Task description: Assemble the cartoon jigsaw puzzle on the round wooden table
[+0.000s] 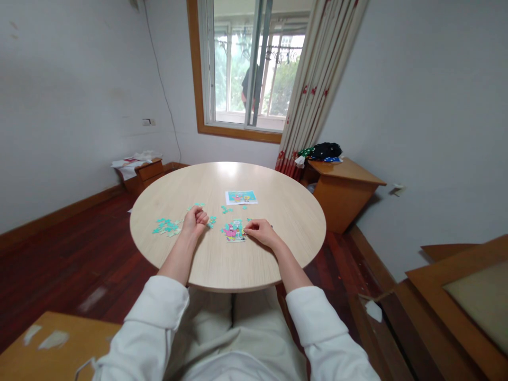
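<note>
A partly joined jigsaw puzzle [234,233] with a pink cartoon figure lies flat near the middle of the round table [228,270]. At its right edge, my right hand [260,232] pinches a puzzle piece, mostly hidden by the fingertips. My left hand [195,219] is raised left of the puzzle, its fingers curled in; whatever they may hold is hidden. Loose teal puzzle pieces [166,226] are heaped left of this hand, with several more around it. Beyond the puzzle are a few pieces [226,209] and a printed reference picture [242,197].
A wooden cabinet [345,185] with dark cloth [327,152] on it stands at the back right. At the back left is a low wooden stand [148,170] with papers. Wooden furniture [460,286] sits at the right. Through the window [250,69] a person is partly visible.
</note>
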A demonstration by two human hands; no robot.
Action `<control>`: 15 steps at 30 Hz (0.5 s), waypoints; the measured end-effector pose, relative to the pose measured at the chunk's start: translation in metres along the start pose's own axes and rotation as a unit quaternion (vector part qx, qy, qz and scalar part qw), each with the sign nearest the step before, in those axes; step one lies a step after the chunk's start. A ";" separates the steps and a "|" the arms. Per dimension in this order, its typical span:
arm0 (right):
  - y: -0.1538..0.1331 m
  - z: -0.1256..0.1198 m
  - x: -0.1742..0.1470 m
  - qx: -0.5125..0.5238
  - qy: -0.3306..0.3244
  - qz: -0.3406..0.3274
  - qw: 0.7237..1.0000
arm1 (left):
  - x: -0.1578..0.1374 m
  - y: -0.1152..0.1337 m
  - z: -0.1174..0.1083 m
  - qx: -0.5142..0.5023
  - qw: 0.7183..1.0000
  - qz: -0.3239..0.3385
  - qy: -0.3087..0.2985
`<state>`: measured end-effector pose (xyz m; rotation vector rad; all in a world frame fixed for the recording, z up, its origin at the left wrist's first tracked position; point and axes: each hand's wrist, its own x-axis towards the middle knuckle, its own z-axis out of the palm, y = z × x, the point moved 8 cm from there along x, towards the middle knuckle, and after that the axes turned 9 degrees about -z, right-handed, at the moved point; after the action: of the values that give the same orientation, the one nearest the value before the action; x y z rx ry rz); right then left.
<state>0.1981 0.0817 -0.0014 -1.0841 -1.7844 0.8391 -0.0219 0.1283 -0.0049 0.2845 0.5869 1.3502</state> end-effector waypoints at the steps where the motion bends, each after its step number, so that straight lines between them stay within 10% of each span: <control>1: 0.000 0.000 0.000 0.001 -0.001 0.000 1.000 | 0.000 0.000 0.000 0.000 1.000 0.000 -0.001; 15: 0.003 0.000 0.001 -0.011 -0.006 -0.004 1.000 | -0.001 -0.002 0.001 -0.010 1.000 -0.009 0.002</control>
<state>0.1987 0.0834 -0.0038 -1.0880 -1.8109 0.8257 -0.0198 0.1272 -0.0050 0.2590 0.5771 1.3387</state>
